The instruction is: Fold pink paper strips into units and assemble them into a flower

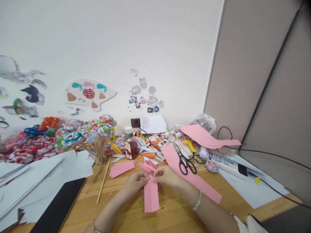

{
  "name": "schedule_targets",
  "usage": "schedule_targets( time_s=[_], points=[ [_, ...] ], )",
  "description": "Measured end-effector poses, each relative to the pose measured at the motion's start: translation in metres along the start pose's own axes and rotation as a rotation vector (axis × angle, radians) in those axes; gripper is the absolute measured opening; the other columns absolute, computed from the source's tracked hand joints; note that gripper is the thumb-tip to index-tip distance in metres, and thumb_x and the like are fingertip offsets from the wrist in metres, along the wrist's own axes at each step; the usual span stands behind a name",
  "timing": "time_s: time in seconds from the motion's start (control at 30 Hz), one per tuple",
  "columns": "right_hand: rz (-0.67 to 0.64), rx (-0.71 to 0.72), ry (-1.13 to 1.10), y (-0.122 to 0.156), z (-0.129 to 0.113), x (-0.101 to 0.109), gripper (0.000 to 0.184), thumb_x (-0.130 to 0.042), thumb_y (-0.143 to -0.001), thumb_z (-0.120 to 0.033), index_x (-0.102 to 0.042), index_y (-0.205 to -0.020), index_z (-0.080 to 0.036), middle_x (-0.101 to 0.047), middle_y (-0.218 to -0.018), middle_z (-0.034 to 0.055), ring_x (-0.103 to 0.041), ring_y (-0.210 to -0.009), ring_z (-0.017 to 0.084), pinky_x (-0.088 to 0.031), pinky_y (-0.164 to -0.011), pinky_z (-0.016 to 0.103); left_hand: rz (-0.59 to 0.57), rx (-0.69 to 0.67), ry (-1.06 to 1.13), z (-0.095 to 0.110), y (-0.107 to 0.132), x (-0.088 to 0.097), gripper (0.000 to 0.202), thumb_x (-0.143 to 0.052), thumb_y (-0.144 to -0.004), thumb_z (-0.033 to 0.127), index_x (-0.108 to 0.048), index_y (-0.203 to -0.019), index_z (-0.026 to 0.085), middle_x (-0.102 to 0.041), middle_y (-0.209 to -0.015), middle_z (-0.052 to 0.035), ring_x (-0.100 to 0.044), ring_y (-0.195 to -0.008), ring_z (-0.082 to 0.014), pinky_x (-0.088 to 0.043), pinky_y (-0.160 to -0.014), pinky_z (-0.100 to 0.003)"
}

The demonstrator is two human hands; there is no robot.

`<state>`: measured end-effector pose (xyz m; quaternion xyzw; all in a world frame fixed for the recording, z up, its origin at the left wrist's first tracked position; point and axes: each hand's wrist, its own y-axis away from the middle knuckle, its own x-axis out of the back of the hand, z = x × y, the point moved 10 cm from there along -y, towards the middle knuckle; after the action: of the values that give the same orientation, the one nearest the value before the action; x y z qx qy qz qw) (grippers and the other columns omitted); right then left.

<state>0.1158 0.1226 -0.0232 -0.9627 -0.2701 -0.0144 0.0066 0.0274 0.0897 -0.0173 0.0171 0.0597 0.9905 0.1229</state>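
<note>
Both hands meet over a wooden desk [116, 207], pinching the top end of a folded pink paper strip [151, 197] that lies flat and points toward me. My left hand [136, 182] grips its upper left corner with curled fingers. My right hand [167, 176], with a silver bracelet on the wrist, grips the upper right corner. A stack of folded pink pieces [121, 168] lies just left of the hands. A long pink strip [191, 176] runs diagonally to the right, under black scissors [185, 161].
A bunch of paper roses on sticks [92, 136] and a glue bottle [131, 145] stand behind the hands. White sheets [36, 181] and a black tablet [58, 207] lie left, a wooden skewer [103, 181] beside them. Cables and a power strip [230, 165] lie right.
</note>
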Motion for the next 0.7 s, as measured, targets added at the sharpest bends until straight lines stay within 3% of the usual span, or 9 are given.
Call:
schedule_targets(
  time_s=[0.2, 0.7],
  points=[
    [0.005, 0.021, 0.031, -0.001, 0.000, 0.002, 0.036, -0.075, -0.050, -0.042, -0.060, -0.061, -0.011, -0.055, -0.056, -0.0013, -0.047, -0.053, 0.009, -0.036, -0.053, 0.022, 0.033, -0.079, -0.145, 0.004, -0.005, 0.004, 0.036, -0.063, -0.062, 0.048, -0.053, -0.061, 0.013, -0.046, -0.054, 0.0043, -0.036, -0.049, -0.0079, -0.024, -0.047, -0.020],
    [0.033, -0.016, 0.098, -0.004, 0.015, 0.005, 0.031, -0.075, -0.053, -0.038, -0.061, -0.065, -0.012, -0.058, -0.058, -0.0005, -0.051, -0.054, 0.009, -0.038, -0.050, 0.020, 0.033, -0.190, -0.265, 0.007, -0.010, 0.004, 0.029, -0.059, -0.069, 0.040, -0.061, -0.070, 0.012, -0.059, -0.065, -0.0024, -0.050, -0.060, -0.0140, -0.035, -0.055, -0.022]
  ],
)
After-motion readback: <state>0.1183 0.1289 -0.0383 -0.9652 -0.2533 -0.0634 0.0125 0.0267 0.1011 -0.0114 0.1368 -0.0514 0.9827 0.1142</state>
